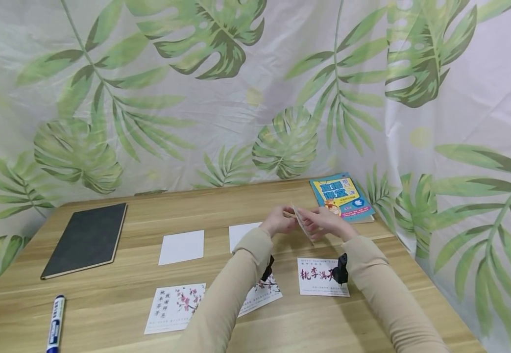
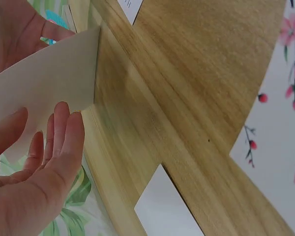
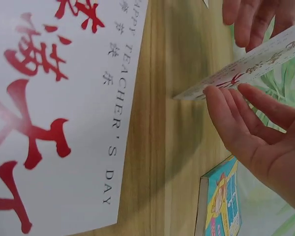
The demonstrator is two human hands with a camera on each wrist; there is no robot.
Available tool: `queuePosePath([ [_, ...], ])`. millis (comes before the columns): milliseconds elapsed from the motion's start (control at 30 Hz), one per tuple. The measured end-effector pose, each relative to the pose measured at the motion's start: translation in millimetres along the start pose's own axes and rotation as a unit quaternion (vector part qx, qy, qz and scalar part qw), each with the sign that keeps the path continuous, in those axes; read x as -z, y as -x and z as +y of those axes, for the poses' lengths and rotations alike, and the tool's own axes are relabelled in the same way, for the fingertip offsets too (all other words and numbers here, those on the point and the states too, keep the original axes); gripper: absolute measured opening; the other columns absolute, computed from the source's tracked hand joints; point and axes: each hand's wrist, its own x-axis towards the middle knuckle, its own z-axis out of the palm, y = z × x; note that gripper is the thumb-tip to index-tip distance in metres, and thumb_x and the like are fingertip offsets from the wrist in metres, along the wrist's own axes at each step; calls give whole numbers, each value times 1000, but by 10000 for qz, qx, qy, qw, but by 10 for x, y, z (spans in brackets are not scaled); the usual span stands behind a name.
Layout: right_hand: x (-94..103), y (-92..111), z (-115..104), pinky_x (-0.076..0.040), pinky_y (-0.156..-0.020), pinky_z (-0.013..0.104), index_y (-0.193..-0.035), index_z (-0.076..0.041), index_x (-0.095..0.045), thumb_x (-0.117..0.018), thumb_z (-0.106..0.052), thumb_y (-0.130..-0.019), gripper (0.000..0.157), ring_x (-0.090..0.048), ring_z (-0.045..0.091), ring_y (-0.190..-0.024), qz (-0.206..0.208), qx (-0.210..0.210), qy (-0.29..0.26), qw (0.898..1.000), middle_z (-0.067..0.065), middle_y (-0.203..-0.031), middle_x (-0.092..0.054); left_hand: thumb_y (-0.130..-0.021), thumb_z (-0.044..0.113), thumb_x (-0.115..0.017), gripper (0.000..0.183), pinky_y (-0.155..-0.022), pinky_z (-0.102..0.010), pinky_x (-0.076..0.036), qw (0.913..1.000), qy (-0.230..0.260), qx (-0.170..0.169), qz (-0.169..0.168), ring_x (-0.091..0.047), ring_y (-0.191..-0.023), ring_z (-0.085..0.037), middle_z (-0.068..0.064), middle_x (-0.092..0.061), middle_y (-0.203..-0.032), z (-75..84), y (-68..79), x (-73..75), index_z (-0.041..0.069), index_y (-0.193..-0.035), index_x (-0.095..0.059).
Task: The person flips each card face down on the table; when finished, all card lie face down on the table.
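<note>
Card (image 2: 56, 73) (tilted on edge) | left grip (image 1: 279, 220): digits apart, at blank face | right grip (image 1: 328, 222): digits apart, touching printed face

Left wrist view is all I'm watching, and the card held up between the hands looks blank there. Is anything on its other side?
Observer: Yes. In the right wrist view, the raised card has red and dark print on the face toward the right hand.
Visitor: At my top edge, a white corner starts with "HA". What does it say?
Observer: The right wrist view shows that flat card reading "TEACHER'S DAY" along one edge.
Visitor: Is there anything to write with?
Observer: The head view shows a blue-and-white marker lying near the left front of the table.
</note>
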Motion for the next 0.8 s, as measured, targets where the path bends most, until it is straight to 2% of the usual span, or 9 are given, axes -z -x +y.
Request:
queuePosePath([
  [67,1,15,-12,-58,-76,39,-123,5,-52,-47,-56,-91,68,-63,25,-94,-87,54,-104,9999,19,-111,-60,-85,-2,-52,38,-87,-40,-54,9998,-161,87,18,-63,-98,-33,-25,-60,-115,382,469,-4,-6,-122,-50],
  [133,6,27,-19,-58,-77,40,-124,4,-52,-45,-57,-92,70,-63,28,-97,-190,108,-174,9996,22,-114,-59,-86,-2,-51,40,-91,-41,-52,9999,-103,74,-62,-60,-105,-38,-28,-57,-120,483,600,-1,-8,-126,-46],
  [233,26,19,-19,-57,-78,40,-126,3,-52,-41,-59,-92,71,-63,30,-100,-417,178,-286,9986,25,-119,-58,-87,1,-55,40,-92,-41,-52,9999,-73,89,-44,-60,-107,-37,-27,-56,-122,455,567,-8,-6,-126,-47],
  [300,42,9,-19,-57,-78,39,-125,2,-53,-39,-60,-93,71,-64,28,-99,-558,181,-391,9975,24,-121,-58,-87,3,-58,40,-89,-40,-53,9999,-106,63,-9,-62,-103,-35,-25,-58,-120,351,452,-17,-5,-125,-48],
  [333,51,5,-21,-57,-77,38,-125,1,-53,-39,-60,-93,70,-64,26,-98,-613,187,-451,9969,24,-121,-58,-87,8,-62,38,-83,-37,-56,9999,-86,-103,-24,-65,-95,-31,-22,-61,-114,205,291,-15,-2,-121,-51],
  [467,92,19,-55,-57,-77,37,-127,2,-52,-42,-52,-95,64,-65,22,-96,-691,246,-688,9949,24,-121,-59,-85,10,-66,35,-75,-36,-57,9999,-79,-138,-54,-66,-88,-28,-18,-64,-108,69,146,-21,0,-117,-53],
  [533,122,39,-88,-57,-80,39,-128,5,-50,-44,-45,-97,59,-66,22,-94,-661,310,-830,9939,24,-118,-61,-86,10,-65,36,-75,-38,-57,9999,-68,-123,-77,-66,-90,-31,-20,-63,-108,84,168,-29,-2,-118,-54],
  [667,199,92,-162,-57,-82,40,-131,7,-47,-45,-30,-99,49,-68,18,-88,-522,454,-830,9942,23,-112,-64,-89,7,-60,41,-84,-41,-55,9992,-394,-67,-15,-62,-101,-37,-26,-59,-117,281,420,-53,-7,-126,-49],
  [800,250,134,-174,-57,-81,37,-132,9,-45,-44,-20,-99,44,-66,15,-84,-306,416,-542,9972,21,-112,-62,-88,6,-60,42,-84,-41,-56,9970,-769,-85,46,-62,-101,-34,-25,-58,-118,298,454,-64,-6,-127,-50],
])
